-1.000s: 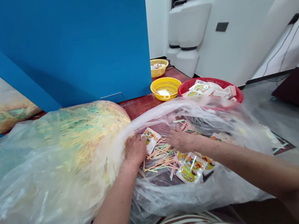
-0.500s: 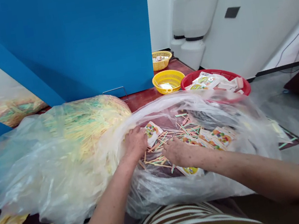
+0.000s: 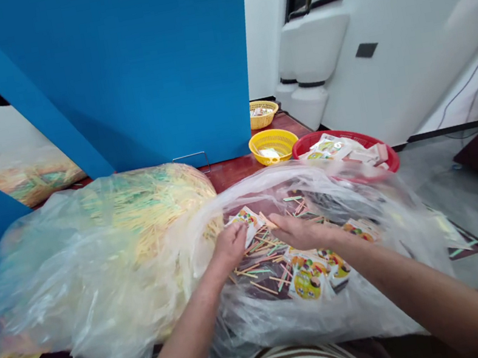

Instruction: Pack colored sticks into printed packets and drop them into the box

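My left hand (image 3: 232,247) is closed on the edge of a small white packet (image 3: 250,220) with a colourful print. Facing it, my right hand (image 3: 293,231) pinches a few thin pastel sticks (image 3: 267,221) close to the packet's side; how many is hidden. Beneath both hands many loose pastel sticks (image 3: 259,254) lie scattered inside an open clear plastic bag (image 3: 236,189). Several printed packets (image 3: 308,278) lie in a heap under my right wrist, and another packet (image 3: 363,230) shows beyond my forearm.
At the left sits a large clear bag (image 3: 154,200) full of pastel sticks. Behind are a yellow basket (image 3: 289,136), a second yellow basket (image 3: 274,114) and a red basket (image 3: 391,161) with packets. A blue panel (image 3: 131,68) stands upright behind the bags.
My right hand has lifted from the stick pile with sticks in its fingers and come nearer the packet. My left hand now grips the packet's edge. The view has tilted upward slightly.
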A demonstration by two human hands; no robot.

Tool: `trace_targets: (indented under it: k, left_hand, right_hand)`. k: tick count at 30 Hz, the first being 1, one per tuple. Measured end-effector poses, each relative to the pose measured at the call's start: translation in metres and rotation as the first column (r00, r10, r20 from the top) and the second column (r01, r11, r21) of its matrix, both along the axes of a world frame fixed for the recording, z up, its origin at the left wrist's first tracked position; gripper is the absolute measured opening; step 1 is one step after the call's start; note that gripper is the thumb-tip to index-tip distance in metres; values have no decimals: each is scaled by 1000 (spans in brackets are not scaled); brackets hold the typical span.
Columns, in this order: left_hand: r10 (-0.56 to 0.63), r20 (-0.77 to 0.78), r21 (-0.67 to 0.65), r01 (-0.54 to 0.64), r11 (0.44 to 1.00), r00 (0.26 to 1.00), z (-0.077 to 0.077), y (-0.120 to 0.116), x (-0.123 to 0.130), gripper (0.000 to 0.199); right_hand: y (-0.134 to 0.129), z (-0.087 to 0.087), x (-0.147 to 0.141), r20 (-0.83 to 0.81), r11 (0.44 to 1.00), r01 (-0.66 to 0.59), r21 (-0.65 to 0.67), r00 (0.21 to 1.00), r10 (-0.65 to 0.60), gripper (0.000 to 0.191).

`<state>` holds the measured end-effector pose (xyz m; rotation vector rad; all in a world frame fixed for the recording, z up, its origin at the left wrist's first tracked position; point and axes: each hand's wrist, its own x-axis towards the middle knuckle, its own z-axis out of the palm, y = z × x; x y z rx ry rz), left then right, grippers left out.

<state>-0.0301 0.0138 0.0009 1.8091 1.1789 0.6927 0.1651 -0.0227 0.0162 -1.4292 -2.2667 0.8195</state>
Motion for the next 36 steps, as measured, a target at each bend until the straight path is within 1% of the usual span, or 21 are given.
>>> trace_targets:
  k: [2,4,6,8,10,11,12,13,15,17,19,21,24,26,28,29,30,31,32,33,36]
  left_hand:
    - [11,322,-212,61,975,947,-1,-9,16,40]
    - [38,450,-298,110,948,892,-4,-17,34,44]
    - [130,511,-357,72,931,850,-7,-21,49,41]
    - [244,561,-423,20,906,791,-10,-20,58,37]
    - [355,570,-486,-44,873,741,-12,-16,60,32]
    - [430,571,-531,-85,843,699,-12,-13,58,30]
    - [522,576,-591,-121,798,629,-12,-9,54,27]
    - [609,584,-655,-131,744,536,-10,-5,50,24]
    - [711,602,-748,-55,662,364,-4,2,39,20]
    - [727,621,-771,63,633,293,2,7,30,21]
    - [713,638,-763,115,636,291,5,8,28,23]
    - [703,637,-760,104,642,318,4,4,34,25]
    - [646,620,-747,83,660,445,-4,-8,47,29]
    - [567,613,-703,54,709,551,-8,-16,50,31]
    - [397,577,-592,30,805,714,-10,-22,46,32]
    - [268,532,-511,52,858,803,-10,-24,43,31]
    - [120,471,-429,107,897,874,-10,-26,40,29]
    - [-15,412,-366,180,913,911,-10,-27,37,26]
    - [-105,378,-337,242,910,920,-10,-28,36,22]
    - [-142,370,-350,280,894,918,-11,-29,35,18]
    - [-105,403,-518,321,793,909,-15,-31,36,10]
  right_hand:
    - [7,6,1,-352,964,-63,-257,935,-33,13]
    - [11,5,-8,-553,852,-175,-494,819,-152,12]
    - [12,0,-23,-567,768,-177,-616,776,-276,11]
    - [12,-7,-38,-519,748,-101,-655,780,-349,11]
    - [10,-11,-47,-506,751,-57,-657,772,-384,13]
    - [10,-12,-48,-508,758,-47,-651,768,-389,14]
    - [9,-13,-46,-490,788,-5,-615,786,-377,14]
    - [9,-12,-42,-451,836,61,-546,819,-354,12]
    - [10,-9,-29,-321,922,209,-325,893,-315,8]
    - [12,-4,-18,-214,941,324,-93,917,-337,8]
    - [11,0,-17,-189,933,354,69,923,-336,8]
    - [5,1,-28,-155,929,297,220,951,-267,12]
    - [-4,2,-47,-101,935,189,300,981,-166,20]
    - [-6,6,-48,-93,932,196,306,980,-176,20]
    - [-5,15,-37,-102,904,232,359,973,-209,18]
    - [-4,19,-31,-90,890,225,395,974,-206,18]
    - [-4,23,-26,-57,889,189,417,982,-182,18]
    - [-5,25,-22,-7,903,129,409,990,-139,19]
    - [-7,26,-21,47,928,66,366,995,-89,20]
    - [-10,24,-22,93,954,14,301,995,-44,20]
    - [-20,16,-30,149,982,6,190,988,-35,22]
